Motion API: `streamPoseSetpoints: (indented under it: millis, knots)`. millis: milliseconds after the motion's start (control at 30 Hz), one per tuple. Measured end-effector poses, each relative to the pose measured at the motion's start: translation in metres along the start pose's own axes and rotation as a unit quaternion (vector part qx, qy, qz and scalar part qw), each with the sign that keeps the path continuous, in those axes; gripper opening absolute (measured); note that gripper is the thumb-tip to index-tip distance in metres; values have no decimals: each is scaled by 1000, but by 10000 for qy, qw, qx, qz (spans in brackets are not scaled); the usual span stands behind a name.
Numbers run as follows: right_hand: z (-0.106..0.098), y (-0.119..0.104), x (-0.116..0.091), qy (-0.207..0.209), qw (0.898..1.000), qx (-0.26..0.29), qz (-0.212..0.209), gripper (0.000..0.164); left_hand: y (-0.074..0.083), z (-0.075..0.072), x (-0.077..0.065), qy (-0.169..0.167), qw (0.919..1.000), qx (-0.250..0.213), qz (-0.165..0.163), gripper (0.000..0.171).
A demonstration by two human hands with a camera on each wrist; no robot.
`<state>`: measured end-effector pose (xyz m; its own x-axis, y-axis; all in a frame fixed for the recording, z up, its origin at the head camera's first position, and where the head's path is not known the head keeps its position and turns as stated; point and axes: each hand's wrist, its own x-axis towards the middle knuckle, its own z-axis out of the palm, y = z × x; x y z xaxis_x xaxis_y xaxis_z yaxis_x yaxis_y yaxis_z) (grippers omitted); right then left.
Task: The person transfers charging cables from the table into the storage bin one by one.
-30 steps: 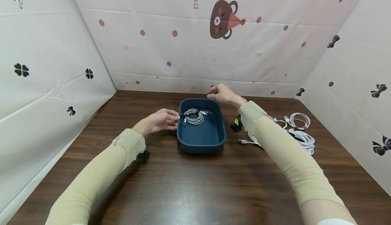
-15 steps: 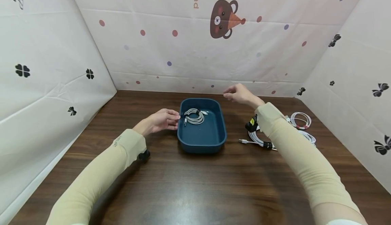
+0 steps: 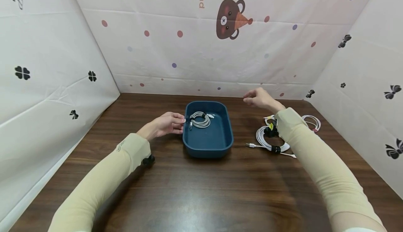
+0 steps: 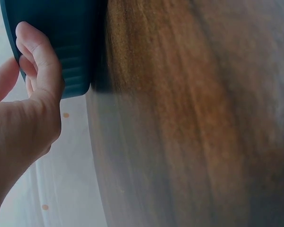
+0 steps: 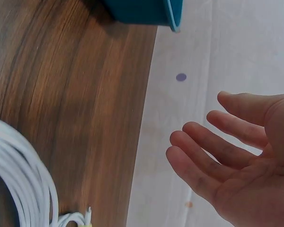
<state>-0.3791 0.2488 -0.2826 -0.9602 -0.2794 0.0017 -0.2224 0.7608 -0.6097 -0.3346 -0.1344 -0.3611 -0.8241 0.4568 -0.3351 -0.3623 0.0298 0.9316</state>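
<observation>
A dark blue plastic bin (image 3: 206, 154) stands on the wooden table, with a grey coiled cable (image 3: 206, 122) lying inside toward its back left. My left hand (image 3: 168, 123) holds the bin's left rim. In the left wrist view, its fingers lie along the bin's outer wall (image 4: 71, 59) and the thumb is at the rim. Above the table, right of the bin, my right hand (image 3: 261, 98) hovers with nothing in it, fingers slightly bent. Below its wrist lies a white coiled cable (image 3: 260, 138) bound with a black strap (image 3: 275, 149); the right wrist view shows its thick loops (image 5: 26, 163).
Another white cable coil (image 3: 318, 123) with a red tie lies at the right, partly behind the right sleeve (image 3: 311, 158). A cable with a yellow tie (image 3: 269, 118) sits behind the nearer coil. Printed white sheets (image 3: 151, 57) wall the table (image 3: 176, 190) at the back and sides.
My right hand has moved right, away from the bin's back right corner, toward the white cables, uncovering more of the nearer coil. The left hand and bin have stayed put.
</observation>
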Motion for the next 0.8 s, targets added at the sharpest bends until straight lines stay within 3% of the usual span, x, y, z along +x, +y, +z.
streamPoseSetpoints:
  millis: [500,667,800]
  knots:
    - [-15,35,-14,188,9996,-206,65,30,1,2,0,14,10000,30,2,40]
    - [-16,51,-18,202,9994,-70,285,31,0,1,-1,13,10000,3,-3,38]
    - [-17,64,-22,210,9983,-294,452,33,1,1,-2,8,10000,-21,-14,34]
